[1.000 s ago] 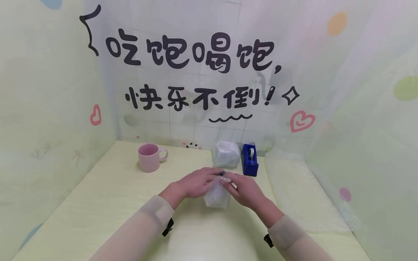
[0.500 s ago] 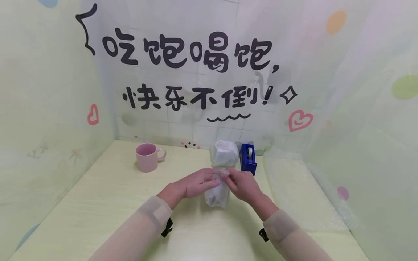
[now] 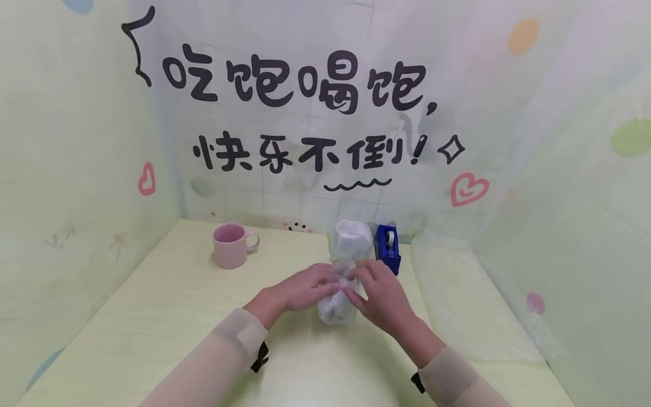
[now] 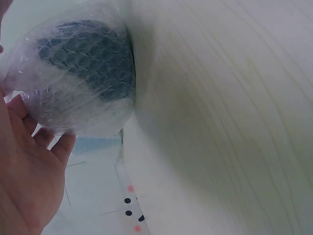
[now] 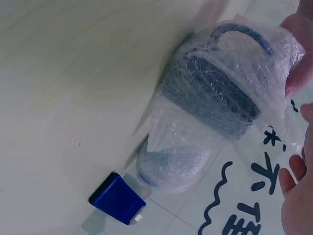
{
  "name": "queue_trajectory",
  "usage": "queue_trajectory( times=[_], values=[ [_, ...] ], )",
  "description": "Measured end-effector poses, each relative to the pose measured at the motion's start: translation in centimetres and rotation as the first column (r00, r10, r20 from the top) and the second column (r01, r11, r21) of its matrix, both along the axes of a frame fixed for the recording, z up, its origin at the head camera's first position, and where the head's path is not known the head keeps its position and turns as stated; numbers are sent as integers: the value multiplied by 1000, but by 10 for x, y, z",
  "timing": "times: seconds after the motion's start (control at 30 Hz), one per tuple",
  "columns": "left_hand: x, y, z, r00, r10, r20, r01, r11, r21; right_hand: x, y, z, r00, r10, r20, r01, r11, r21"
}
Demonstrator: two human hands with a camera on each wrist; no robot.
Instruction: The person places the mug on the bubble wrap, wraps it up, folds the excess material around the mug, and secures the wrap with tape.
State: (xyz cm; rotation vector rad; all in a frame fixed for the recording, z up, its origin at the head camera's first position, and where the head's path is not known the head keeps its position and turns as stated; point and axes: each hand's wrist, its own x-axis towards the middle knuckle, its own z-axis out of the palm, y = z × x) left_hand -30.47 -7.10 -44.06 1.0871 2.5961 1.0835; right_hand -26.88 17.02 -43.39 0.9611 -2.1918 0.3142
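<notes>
- We see a dark blue, handled mug in clear bubble wrap [image 5: 210, 93] on the pale yellow tabletop [image 3: 168, 316], between both hands.
- We see the left hand [image 3: 305, 287] grasping the wrap's upper part, thumb in front, fingers behind.
- We find the right hand [image 3: 382, 294] loose-fingered at the wrap's other side; whether it touches, we cannot tell.

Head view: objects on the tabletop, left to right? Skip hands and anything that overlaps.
Pink mug → nearer bubble-wrapped item → blue tape dispenser → translucent sheet lying flat.
</notes>
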Motion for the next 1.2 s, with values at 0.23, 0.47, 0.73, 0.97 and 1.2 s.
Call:
queue_trajectory(
  times=[0.23, 0.47, 0.73, 0.97, 1.2],
  values=[
    [2, 2, 2, 993, 102, 58, -101, 994, -28, 9, 6, -8, 1000, -28, -13, 30, 977, 209],
    [2, -1, 3, 996, 49, -76, -55, 995, -83, 5, 7, -12, 942, -46, 332, 6, 993, 120],
    [8, -3, 6, 982, 23, -188, -46, 992, -116, -2, 7, -15, 886, -3, 463, -16, 999, 38],
    [8, -3, 9, 946, 3, -324, -45, 992, -121, -2, 5, -17, 804, 27, 594, 29, 996, -83],
    [7, -5, 10, 944, -11, -330, -25, 994, -106, -7, 6, -17, 716, 36, 698, 35, 996, -87]
  ],
)
